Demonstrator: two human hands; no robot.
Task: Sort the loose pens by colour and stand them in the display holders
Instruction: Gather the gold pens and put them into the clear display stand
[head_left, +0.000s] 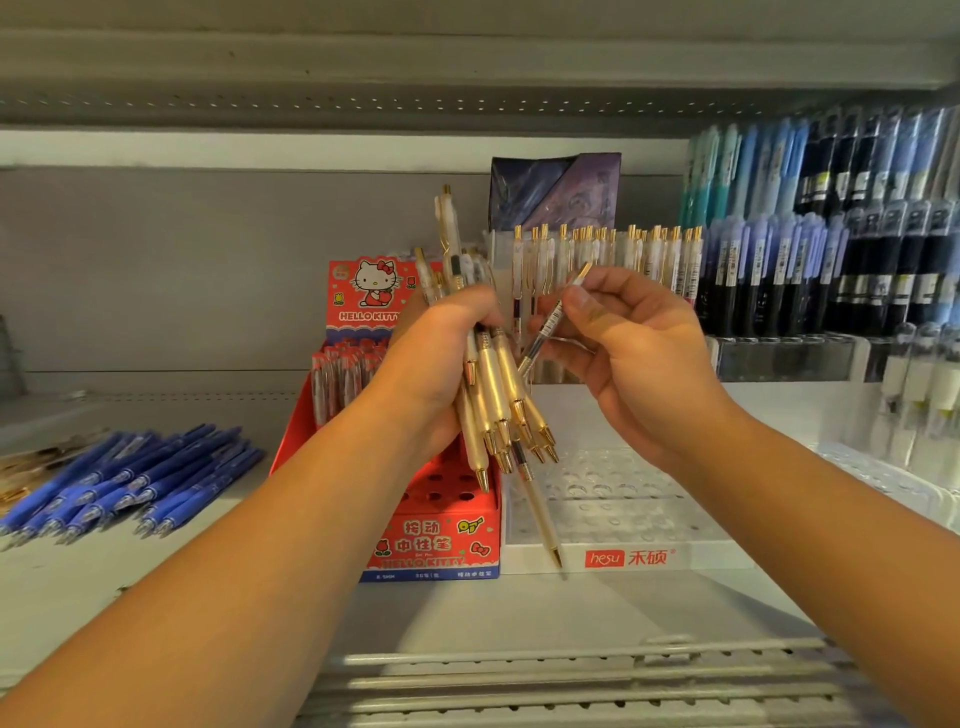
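Feeding cream bunch (493, 395) into holder (623, 499), one by one.
Held tips-down in fisted left grip (441, 358): bunch, kept over holder as ready stock. Pinched btwn thumb & fingers of right grip (628, 353): one pen (550, 322), tilted, prob. for a free front hole. Back rows filled w/ same colour. Lying loose on shelf (260, 597), far left: blue pens (135, 478), prob. next.

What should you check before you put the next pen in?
1. The right hand pinches one single pen: ok.
2. The left hand grips the pen bundle: ok.
3. Whether the long pen hanging below the bundle is slipping: cannot tell.
4. The clear holder has free front holes: ok.
5. The single pen is upright over a hole: not ok, tilted.
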